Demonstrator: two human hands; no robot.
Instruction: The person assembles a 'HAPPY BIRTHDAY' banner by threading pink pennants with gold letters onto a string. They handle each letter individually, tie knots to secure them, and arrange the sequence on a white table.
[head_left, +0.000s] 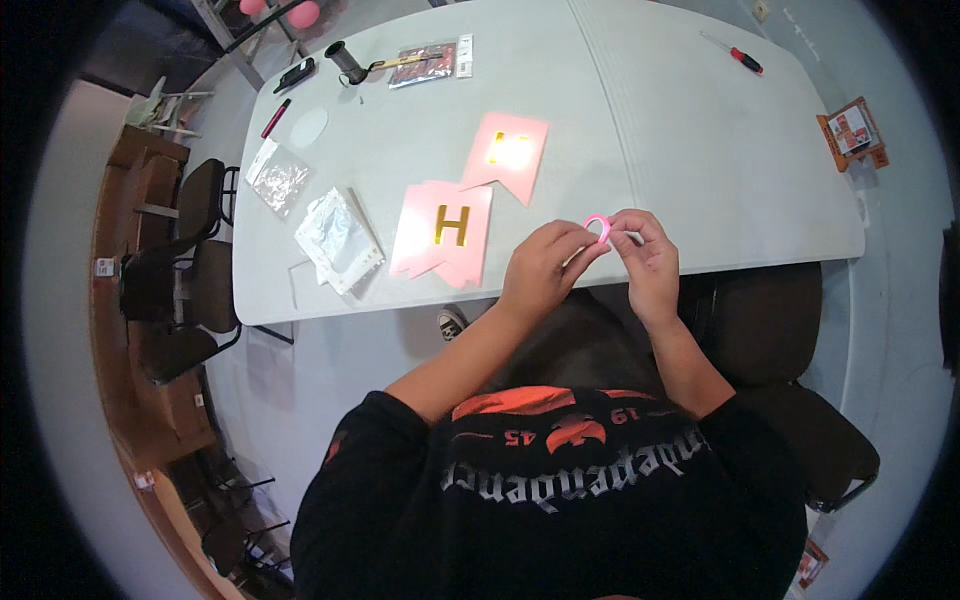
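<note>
Near the table's front edge, both hands hold a small pink loop (598,226) that looks like a coil of ribbon. My left hand (543,265) pinches its lower left side, fingers closed. On its right side, the thumb and fingers of my right hand (648,262) are closed on it too. Left of my hands lies a stack of pink swallow-tailed banner cards (415,235), the top one bearing a gold letter. Another pink banner card (519,175) with a shiny gold mark overlaps the stack's upper corner.
Clear plastic bags (340,240) and a smaller clear bag (278,178) lie at the table's left. A marker (276,118), a dark cylinder (345,62) and a flat package (425,65) are farther back. A red-handled screwdriver (746,61) lies far right. Chairs (210,285) stand left.
</note>
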